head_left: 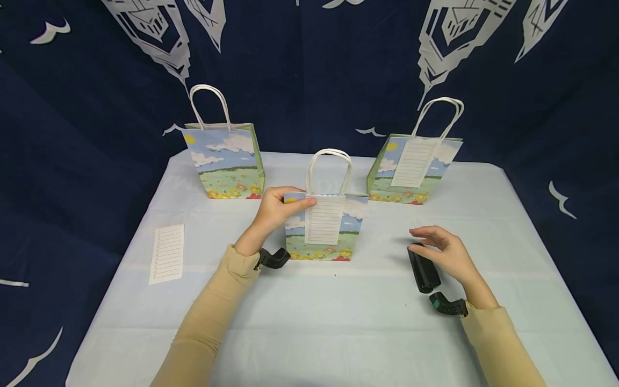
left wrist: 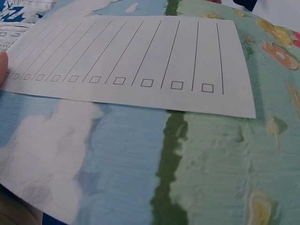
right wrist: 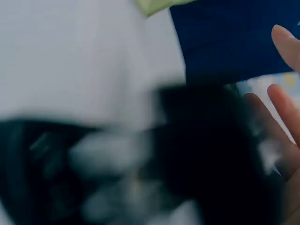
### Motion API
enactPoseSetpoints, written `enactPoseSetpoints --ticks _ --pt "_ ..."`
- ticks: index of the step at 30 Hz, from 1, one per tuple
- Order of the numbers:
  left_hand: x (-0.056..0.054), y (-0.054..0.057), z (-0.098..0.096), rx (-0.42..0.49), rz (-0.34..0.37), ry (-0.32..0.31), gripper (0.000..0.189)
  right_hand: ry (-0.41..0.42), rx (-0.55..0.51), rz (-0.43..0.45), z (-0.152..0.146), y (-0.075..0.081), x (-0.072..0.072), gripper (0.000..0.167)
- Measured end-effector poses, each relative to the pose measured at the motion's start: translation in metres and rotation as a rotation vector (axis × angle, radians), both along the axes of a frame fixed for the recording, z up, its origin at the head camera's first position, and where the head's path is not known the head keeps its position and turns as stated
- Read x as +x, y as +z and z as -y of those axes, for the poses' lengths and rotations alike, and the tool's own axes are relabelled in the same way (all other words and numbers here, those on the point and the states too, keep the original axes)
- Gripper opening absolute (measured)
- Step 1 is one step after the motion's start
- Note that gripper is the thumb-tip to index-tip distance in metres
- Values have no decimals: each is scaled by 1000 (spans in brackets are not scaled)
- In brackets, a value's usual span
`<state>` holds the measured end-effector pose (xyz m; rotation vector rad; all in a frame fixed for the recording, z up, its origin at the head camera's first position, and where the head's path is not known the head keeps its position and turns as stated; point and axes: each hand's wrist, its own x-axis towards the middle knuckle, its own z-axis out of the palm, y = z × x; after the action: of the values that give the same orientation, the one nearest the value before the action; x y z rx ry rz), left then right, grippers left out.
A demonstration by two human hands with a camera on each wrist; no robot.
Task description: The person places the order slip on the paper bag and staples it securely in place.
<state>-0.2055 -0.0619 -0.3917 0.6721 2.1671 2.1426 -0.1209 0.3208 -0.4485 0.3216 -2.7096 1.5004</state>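
Observation:
My left hand [head_left: 276, 210] pinches the top edge of the middle paper gift bag [head_left: 296, 236], thumb in front. Its thumb tip lies at the upper left corner of a lined checklist slip [head_left: 323, 220], which lies flat against the bag's front. The left wrist view shows the slip's row of small boxes [left wrist: 146, 83] up close. My right hand [head_left: 447, 252] is over the upper end of a black object that looks like a stapler [head_left: 424, 271] on the table, its fingers loosely bent and apart from the thumb. A dark blurred shape [right wrist: 206, 150] fills much of the right wrist view.
One gift bag [head_left: 227, 161] stands at the back left. Another bag [head_left: 387, 185], at the back right, bears a checklist slip [head_left: 415, 161] on its front. A loose slip [head_left: 167, 253] lies on the left of the white table [head_left: 309, 333]. A dark blue printed cloth [head_left: 309, 80] hangs behind.

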Motion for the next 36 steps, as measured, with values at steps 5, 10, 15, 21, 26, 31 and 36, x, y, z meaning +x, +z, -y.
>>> enactPoseSetpoints --ticks 5,10,15,21,26,31,36 --pt "-1 -1 -1 1 10 -3 19 -14 39 26 -12 -24 5 43" --pt "-1 -2 -1 10 2 -13 18 -20 92 51 -14 -36 8 55" --pt "-1 -3 -1 24 -10 -28 19 -88 223 127 -13 -34 10 67" --pt "-1 -4 0 41 -58 -40 19 -123 277 178 -12 -30 7 63" --pt "-2 -5 0 46 -54 -50 20 -109 236 153 -10 -29 9 60" --pt "-1 -5 -1 55 -39 -51 21 -72 168 100 -8 -28 13 55" --pt "-1 -3 -1 49 -25 -43 20 -15 72 182 -6 -23 17 61"
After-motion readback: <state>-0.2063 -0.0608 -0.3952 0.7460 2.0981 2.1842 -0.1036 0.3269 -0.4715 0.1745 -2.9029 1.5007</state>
